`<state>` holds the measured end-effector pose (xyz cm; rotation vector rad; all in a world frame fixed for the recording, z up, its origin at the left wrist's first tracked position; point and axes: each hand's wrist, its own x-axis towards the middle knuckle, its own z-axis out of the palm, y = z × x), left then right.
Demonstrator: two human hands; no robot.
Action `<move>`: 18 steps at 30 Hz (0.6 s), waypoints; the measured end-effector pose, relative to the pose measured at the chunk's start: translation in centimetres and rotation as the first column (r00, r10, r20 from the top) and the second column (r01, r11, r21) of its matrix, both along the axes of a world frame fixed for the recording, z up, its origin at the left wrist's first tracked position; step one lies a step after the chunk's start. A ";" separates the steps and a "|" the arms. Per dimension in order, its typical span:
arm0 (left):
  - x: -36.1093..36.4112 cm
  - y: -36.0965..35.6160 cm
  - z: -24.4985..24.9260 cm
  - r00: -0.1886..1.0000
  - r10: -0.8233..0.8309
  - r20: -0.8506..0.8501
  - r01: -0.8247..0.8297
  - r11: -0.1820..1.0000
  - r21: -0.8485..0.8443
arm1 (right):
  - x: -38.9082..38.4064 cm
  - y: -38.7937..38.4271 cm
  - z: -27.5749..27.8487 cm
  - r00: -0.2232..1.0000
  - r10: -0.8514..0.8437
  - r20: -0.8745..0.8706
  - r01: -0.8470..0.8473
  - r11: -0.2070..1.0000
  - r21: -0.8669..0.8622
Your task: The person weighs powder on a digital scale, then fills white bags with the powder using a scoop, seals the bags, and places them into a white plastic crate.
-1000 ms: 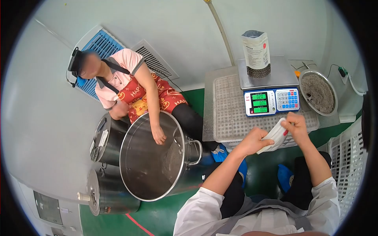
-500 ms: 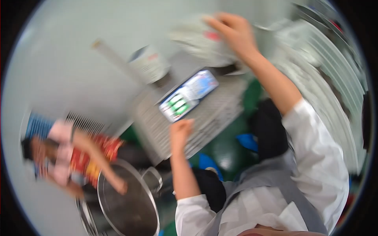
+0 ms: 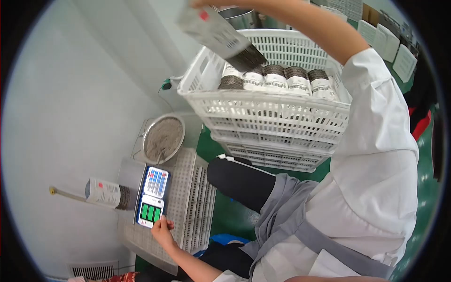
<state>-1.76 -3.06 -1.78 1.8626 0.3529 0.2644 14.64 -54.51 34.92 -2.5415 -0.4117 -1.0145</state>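
Observation:
My right hand (image 3: 203,4), partly cut off by the top edge, grips the end of a white packet (image 3: 213,30) with a red mark and a dark lower end. The packet hangs tilted over a white plastic crate (image 3: 277,99) holding a row of similar packets (image 3: 275,79). Closed, with nothing visible in its fingers, my left hand (image 3: 163,231) is at the lower edge of a digital scale's lit panel (image 3: 152,197). Another white packet (image 3: 105,192) lies on the scale's metal plate (image 3: 129,181).
A metal bowl of greyish powder (image 3: 164,137) stands beyond the scale on an upturned pale crate (image 3: 199,207). More white crates (image 3: 277,157) are stacked beneath the packet crate. A metal pot (image 3: 237,18) is behind it. Red patterned cloth (image 3: 123,277) shows at the bottom edge.
The view has swung toward the crate of packets. My right hand has carried its packet from beside the scale to above that crate. The co-worker and large pot have mostly left view.

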 end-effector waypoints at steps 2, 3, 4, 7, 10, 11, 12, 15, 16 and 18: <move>-0.2 -0.1 -0.2 1.000 -0.015 0.001 0.015 1.000 0.008 | 0.4 -4.6 -4.5 0.990 -0.084 -0.113 0.081 0.996 -0.034; -0.3 -0.1 -0.4 1.000 -0.012 -0.006 0.012 1.000 0.017 | -0.2 -6.1 -6.8 0.967 -0.095 -0.234 0.100 0.995 0.007; -0.4 -0.1 -0.6 1.000 -0.023 0.000 0.023 1.000 0.019 | -0.2 -7.7 -9.1 0.951 -0.084 -0.298 0.128 0.983 0.129; -0.4 0.5 -1.1 0.998 -0.033 -0.061 0.040 0.994 0.105 | 1.8 -12.5 -15.1 0.898 0.004 -0.440 0.293 0.741 0.605; -0.1 0.6 -1.4 0.995 0.011 -0.101 -0.002 0.996 0.088 | 6.6 -16.7 -19.6 0.845 -0.021 -0.535 0.476 0.485 0.733; 0.1 0.5 -1.5 0.995 0.006 -0.097 0.002 0.996 0.091 | 7.8 -17.4 -21.1 0.847 -0.023 -0.532 0.476 0.481 0.737; 0.2 0.4 -1.5 0.992 0.034 -0.118 -0.024 0.996 0.086 | 8.9 -17.7 -22.8 0.890 0.028 -0.455 0.360 0.566 0.741; 0.3 -0.2 -1.4 0.985 0.092 -0.146 -0.081 0.993 0.082 | 12.2 -19.2 -27.7 0.823 0.086 -0.562 0.187 0.893 0.410; 0.4 -0.2 -1.7 0.983 0.070 -0.169 -0.052 0.993 0.107 | 13.6 -20.4 -30.8 0.798 0.020 -0.603 0.082 0.987 0.141; 0.4 0.0 -2.2 0.978 0.012 -0.207 0.011 0.994 0.113 | 11.8 -18.7 -34.0 0.489 -0.083 -0.868 0.103 0.994 -0.038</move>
